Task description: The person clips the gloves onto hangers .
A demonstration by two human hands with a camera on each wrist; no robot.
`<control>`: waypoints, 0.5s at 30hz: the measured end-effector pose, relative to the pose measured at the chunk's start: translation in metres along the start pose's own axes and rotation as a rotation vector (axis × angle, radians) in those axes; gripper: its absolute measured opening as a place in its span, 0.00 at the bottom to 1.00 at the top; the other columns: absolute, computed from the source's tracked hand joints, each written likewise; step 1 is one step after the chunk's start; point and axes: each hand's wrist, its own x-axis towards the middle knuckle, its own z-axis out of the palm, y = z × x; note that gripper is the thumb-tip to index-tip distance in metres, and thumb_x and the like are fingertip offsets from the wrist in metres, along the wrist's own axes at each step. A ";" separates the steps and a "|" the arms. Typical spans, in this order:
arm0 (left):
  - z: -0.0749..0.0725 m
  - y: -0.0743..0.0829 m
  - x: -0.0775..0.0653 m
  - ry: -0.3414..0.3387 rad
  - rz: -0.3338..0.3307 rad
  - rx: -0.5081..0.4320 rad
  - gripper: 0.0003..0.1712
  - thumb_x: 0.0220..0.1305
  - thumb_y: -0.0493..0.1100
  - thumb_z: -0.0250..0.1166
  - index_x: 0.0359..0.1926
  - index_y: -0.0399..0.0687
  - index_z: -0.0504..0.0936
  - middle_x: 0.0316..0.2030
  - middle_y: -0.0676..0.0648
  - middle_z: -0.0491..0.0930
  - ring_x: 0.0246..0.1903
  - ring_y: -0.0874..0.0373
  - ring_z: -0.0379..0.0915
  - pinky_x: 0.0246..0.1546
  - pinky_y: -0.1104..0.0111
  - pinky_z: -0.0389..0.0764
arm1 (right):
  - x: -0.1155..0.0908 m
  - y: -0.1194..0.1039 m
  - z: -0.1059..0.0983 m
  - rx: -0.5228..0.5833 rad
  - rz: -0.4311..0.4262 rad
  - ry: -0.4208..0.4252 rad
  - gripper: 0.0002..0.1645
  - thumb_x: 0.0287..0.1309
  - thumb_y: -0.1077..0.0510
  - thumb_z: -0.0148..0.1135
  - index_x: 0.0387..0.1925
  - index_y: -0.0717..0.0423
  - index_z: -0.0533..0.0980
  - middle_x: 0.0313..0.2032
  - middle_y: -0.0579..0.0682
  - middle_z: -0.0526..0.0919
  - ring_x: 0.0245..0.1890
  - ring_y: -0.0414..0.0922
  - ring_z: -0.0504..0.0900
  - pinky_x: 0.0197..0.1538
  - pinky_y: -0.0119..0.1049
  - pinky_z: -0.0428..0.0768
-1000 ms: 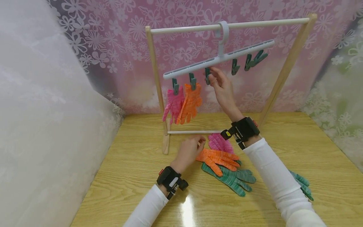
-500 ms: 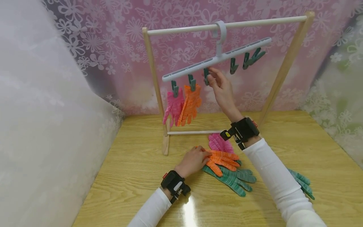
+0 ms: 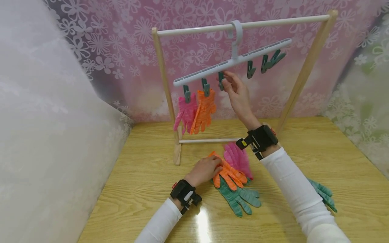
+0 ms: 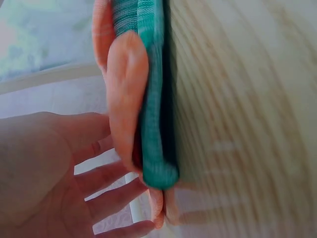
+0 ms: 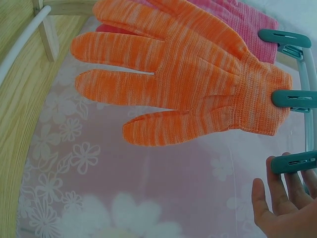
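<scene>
My left hand (image 3: 204, 170) rests on the cuff end of an orange glove (image 3: 231, 174) on the table. In the left wrist view its fingers lie fairly straight against the orange glove (image 4: 126, 99), with a green glove (image 4: 152, 124) just under it. Higher up, my right hand (image 3: 240, 98) holds a dark green clip (image 3: 221, 82) on the grey hanger (image 3: 209, 70), thumb in front and fingers behind. No glove hangs from this clip (image 5: 294, 162) in the right wrist view. Beside it, an orange glove (image 5: 198, 74) and a pink glove (image 3: 186, 111) hang from clips.
The hanger hangs tilted from the white rod (image 3: 197, 31) of a wooden-legged rack. Several bare clips (image 3: 250, 70) hang on its right half. A pink glove (image 3: 238, 158) and a green glove (image 3: 241, 199) lie near the orange one; another green glove (image 3: 323, 194) is at right.
My left hand has come down onto the orange glove. That glove and the green and pink ones beside it have shifted and turned on the table. My right hand stays at the clip.
</scene>
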 end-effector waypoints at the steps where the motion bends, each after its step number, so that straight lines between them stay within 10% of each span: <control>1: 0.000 -0.001 0.000 -0.006 0.000 -0.007 0.10 0.67 0.50 0.54 0.40 0.52 0.78 0.40 0.53 0.77 0.36 0.62 0.73 0.35 0.70 0.74 | 0.000 -0.001 0.000 -0.001 0.001 0.000 0.23 0.67 0.58 0.46 0.62 0.60 0.64 0.58 0.59 0.70 0.55 0.51 0.73 0.56 0.41 0.71; 9: -0.002 -0.005 0.000 -0.003 -0.021 -0.102 0.13 0.68 0.49 0.52 0.28 0.50 0.73 0.19 0.55 0.63 0.19 0.65 0.60 0.23 0.75 0.60 | -0.001 -0.001 0.002 -0.008 0.018 0.002 0.24 0.67 0.57 0.47 0.62 0.58 0.65 0.57 0.58 0.71 0.52 0.52 0.74 0.54 0.40 0.72; 15: -0.008 -0.010 0.006 0.016 -0.026 -0.091 0.07 0.61 0.48 0.61 0.32 0.51 0.80 0.25 0.57 0.76 0.27 0.65 0.70 0.30 0.76 0.70 | -0.001 -0.003 0.002 0.011 -0.002 0.009 0.23 0.67 0.59 0.47 0.61 0.62 0.65 0.57 0.59 0.71 0.52 0.52 0.74 0.54 0.40 0.72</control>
